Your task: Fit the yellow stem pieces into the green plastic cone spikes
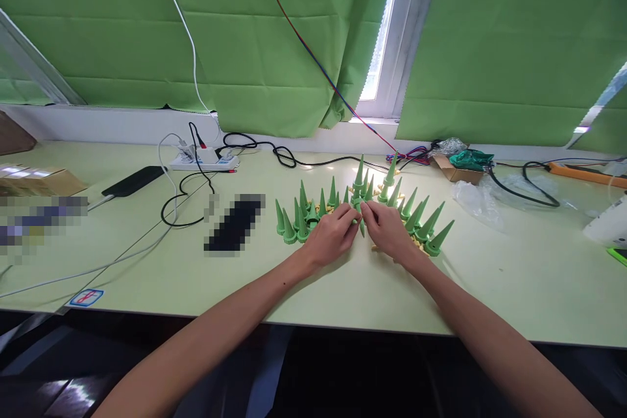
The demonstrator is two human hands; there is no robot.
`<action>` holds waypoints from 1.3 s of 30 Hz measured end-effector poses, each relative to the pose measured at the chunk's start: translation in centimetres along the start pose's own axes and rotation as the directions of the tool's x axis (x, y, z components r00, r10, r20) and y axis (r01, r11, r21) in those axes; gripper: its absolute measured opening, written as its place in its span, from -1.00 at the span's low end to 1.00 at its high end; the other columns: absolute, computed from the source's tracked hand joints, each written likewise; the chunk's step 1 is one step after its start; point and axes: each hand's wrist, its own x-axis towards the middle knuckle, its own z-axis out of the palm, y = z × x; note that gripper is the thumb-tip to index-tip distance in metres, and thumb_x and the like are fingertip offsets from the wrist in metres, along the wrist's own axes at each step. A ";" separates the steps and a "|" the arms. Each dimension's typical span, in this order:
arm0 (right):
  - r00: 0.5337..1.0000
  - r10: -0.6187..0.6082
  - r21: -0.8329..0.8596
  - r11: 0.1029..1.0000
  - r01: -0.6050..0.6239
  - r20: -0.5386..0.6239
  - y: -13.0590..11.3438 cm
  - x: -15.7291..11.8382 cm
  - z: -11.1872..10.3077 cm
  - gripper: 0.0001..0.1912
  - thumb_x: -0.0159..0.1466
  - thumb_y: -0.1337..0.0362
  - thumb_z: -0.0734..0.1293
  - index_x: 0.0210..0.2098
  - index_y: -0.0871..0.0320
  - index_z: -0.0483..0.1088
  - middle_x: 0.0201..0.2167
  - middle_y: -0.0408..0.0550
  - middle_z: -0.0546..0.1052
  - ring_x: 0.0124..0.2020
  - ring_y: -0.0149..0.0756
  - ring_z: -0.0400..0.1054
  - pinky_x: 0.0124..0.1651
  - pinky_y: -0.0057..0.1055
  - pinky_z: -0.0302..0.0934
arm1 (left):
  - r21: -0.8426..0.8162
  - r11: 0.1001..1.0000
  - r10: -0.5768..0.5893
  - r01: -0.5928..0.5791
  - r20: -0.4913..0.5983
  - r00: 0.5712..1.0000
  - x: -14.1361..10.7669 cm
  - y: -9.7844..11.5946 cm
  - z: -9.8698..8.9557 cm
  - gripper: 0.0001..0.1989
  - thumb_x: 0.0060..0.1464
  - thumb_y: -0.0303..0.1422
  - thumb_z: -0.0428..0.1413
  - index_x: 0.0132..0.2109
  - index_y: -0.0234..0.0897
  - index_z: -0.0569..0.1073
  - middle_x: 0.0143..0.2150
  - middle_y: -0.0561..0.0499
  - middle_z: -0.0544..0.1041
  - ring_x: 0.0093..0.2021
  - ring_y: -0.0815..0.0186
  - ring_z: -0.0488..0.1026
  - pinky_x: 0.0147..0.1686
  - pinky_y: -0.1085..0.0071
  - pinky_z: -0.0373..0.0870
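My left hand (332,235) and my right hand (388,230) meet over the table, fingers closed in a pinch. Between the fingertips is a small green spike-shaped piece (362,228), mostly covered, its narrow end showing below them. Several green cones (289,228) with round bases stand to the left of my left hand. More green cones (425,228) lean outward beyond my right hand, and a tall cone (359,174) rises behind both hands. Small yellowish pieces (418,245) lie among the cones; their exact shape is too small to tell.
A dark pixelated object (235,222) lies left of the cones, near a black phone-like slab (140,181). A white power strip (206,159) with cables stands at the back. Right of the cones are a cardboard box (458,170), clear plastic bags (477,202) and a black cable (526,199).
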 end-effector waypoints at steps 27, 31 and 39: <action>1.000 -0.008 0.004 1.000 0.008 -0.009 0.1 0.0 0.2 -0.59 0.41 0.17 0.08 -0.56 0.10 -0.04 -0.67 -0.23 0.14 -0.60 -0.40 -0.06 -0.47 -0.38 -0.14 | -0.029 0.999 -0.017 0.015 -0.061 0.998 0.0 0.3 0.1 -0.88 0.29 -0.46 -0.10 -0.15 -0.26 0.32 -0.33 0.03 0.35 -0.50 0.44 0.26 -0.55 0.47 0.15; 1.000 -0.011 0.012 1.000 0.011 -0.011 0.0 0.0 0.2 -0.59 0.41 0.16 0.07 -0.56 0.10 -0.04 -0.67 -0.23 0.14 -0.61 -0.40 -0.05 -0.47 -0.38 -0.15 | -0.027 1.000 -0.016 0.014 -0.067 0.998 0.0 0.2 0.2 -0.88 0.30 -0.46 -0.10 -0.15 -0.26 0.33 -0.33 0.02 0.36 -0.49 0.44 0.27 -0.55 0.48 0.16; 1.000 0.008 0.015 1.000 -0.008 -0.001 0.0 0.0 0.1 -0.59 0.41 0.15 0.07 -0.56 0.09 -0.01 -0.67 -0.21 0.17 -0.61 -0.39 -0.01 -0.49 -0.39 -0.14 | -0.043 0.998 -0.042 0.040 -0.051 0.998 0.3 0.3 0.0 -0.89 0.30 -0.42 -0.07 -0.20 -0.26 0.34 -0.35 0.03 0.35 -0.48 0.43 0.27 -0.52 0.48 0.19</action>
